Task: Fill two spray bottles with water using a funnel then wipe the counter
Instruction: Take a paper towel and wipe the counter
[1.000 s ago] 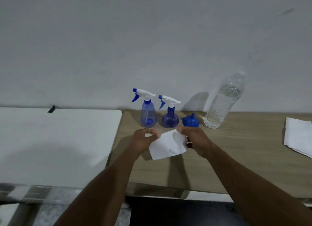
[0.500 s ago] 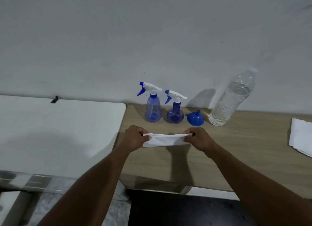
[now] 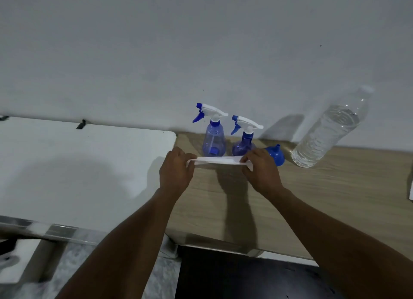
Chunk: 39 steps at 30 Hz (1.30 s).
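Head camera looks down at a person's two bare forearms reaching over a light wooden counter (image 3: 324, 198). One white paper towel (image 3: 218, 160) is stretched flat and taut between the two hands, held in the air just above the counter. The left hand (image 3: 176, 173) pinches the towel's left end between thumb and curled fingers. The right hand (image 3: 260, 172) grips the right end the same way.

Behind the towel, against a plain pale wall (image 3: 201, 52), two translucent blue spray bottles stand upright side by side. The left spray bottle (image 3: 214, 142) is cone-shaped and lighter in colour. The right spray bottle (image 3: 243, 145) is rounder and darker. Each has a white trigger head with a blue trigger and nozzle facing left. How much water they hold cannot be told.

One blue funnel (image 3: 277, 156) sits just right of them, wide mouth down and spout up, partly hidden by the right hand. Near it on the right stands one clear plastic water bottle (image 3: 326, 135) with a white cap, mostly full.

One white table (image 3: 78, 169) adjoins the counter on the left.
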Available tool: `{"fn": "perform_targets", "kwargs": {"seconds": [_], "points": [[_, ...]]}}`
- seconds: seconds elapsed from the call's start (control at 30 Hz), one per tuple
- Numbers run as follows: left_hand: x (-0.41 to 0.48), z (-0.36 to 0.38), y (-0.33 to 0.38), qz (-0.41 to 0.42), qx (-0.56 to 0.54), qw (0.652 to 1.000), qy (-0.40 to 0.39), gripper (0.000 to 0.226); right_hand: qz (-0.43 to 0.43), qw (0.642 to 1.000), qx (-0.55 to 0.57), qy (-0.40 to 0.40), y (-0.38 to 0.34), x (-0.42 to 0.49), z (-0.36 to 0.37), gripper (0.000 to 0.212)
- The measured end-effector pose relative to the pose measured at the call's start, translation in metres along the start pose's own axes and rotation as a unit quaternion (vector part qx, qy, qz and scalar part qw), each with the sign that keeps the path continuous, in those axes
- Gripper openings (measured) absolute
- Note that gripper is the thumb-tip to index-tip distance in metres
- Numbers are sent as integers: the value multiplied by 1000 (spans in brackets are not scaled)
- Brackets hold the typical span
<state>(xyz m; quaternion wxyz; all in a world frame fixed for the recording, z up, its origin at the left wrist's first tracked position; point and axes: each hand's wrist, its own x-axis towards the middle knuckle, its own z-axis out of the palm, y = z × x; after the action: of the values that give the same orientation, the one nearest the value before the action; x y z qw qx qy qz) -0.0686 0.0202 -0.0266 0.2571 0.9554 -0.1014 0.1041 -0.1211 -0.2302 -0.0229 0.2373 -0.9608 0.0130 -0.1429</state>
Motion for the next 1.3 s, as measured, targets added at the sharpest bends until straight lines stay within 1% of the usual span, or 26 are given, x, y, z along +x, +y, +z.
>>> {"fn": "perform_targets", "kwargs": {"seconds": [0.03, 0.07, 0.13, 0.17, 0.2, 0.27, 0.33, 0.4, 0.43, 0.47, 0.53, 0.6, 0.67, 0.73, 0.8, 0.87, 0.9, 0.97, 1.03, 1.07, 1.13, 1.17, 1.23, 1.3], "points": [[-3, 5, -5, -4, 10, 1000, -27, 22, -5, 999, -25, -18, 6, -7, 7, 14], [-8, 12, -10, -2, 25, 998, -61, 23, -1, 997, -52, -56, 13, -15, 14, 17], [-22, 25, -18, 10, 84, 987, -136, 31, 13, 982, -95, -165, 24, -33, 26, 27], [-31, 30, -21, 13, 112, 980, -164, 37, 22, 973, -103, -207, 26, -41, 31, 33], [-39, 33, -23, 12, 126, 977, -173, 41, 29, 968, -106, -224, 29, -49, 35, 38], [-47, 37, -28, 19, 127, 980, -153, 44, 29, 970, -116, -213, 30, -56, 39, 43], [-48, 36, -32, 20, 119, 983, -137, 45, 8, 974, -139, -178, 27, -55, 39, 41], [-46, 31, -37, -9, 105, 987, -125, 44, -33, 977, -147, -148, 20, -46, 40, 42], [-45, 29, -39, -26, 96, 988, -115, 43, -62, 976, -143, -149, 15, -39, 42, 45], [-47, 26, -43, -37, 89, 990, -103, 43, -90, 973, -136, -165, 8, -32, 45, 49], [-51, 20, -50, -46, 87, 992, -85, 44, -133, 957, -121, -225, -5, -16, 59, 58], [-56, 14, -58, -51, 93, 991, -78, 45, -175, 934, -118, -290, -15, -4, 77, 69], [-62, 10, -63, -45, 98, 991, -79, 46, -204, 914, -122, -329, -15, -1, 95, 76], [-66, 6, -64, -41, 92, 991, -85, 47, -202, 914, -121, -329, -10, 0, 102, 72], [-69, 4, -63, -42, 87, 991, -87, 48, -180, 932, -104, -297, -7, 3, 101, 74], [-69, 4, -61, -32, 85, 992, -91, 49, -189, 943, -92, -258, -11, 7, 96, 78], [-68, 5, -59, -28, 82, 992, -94, 49, -209, 940, -90, -253, -14, 9, 96, 77], [-64, 9, -53, -29, 73, 991, -106, 50, -242, 925, -92, -279, -16, 13, 99, 71], [-61, 11, -45, -24, 61, 992, -108, 50, -237, 916, -106, -305, -9, 12, 104, 68], [-61, 12, -41, -16, 55, 993, -107, 50, -219, 920, -108, -307, -3, 9, 103, 69], [-62, 13, -38, -5, 42, 993, -110, 51, -186, 933, -100, -290, 12, 3, 92, 74], [-64, 13, -38, -1, 39, 993, -110, 51, -183, 940, -98, -270, 19, 0, 85, 76], [-67, 15, -39, 0, 42, 993, -113, 51, -206, 942, -115, -240, 27, -3, 74, 73], [-69, 17, -40, -8, 45, 992, -115, 51, -226, 935, -124, -245, 27, -1, 71, 71]]}}
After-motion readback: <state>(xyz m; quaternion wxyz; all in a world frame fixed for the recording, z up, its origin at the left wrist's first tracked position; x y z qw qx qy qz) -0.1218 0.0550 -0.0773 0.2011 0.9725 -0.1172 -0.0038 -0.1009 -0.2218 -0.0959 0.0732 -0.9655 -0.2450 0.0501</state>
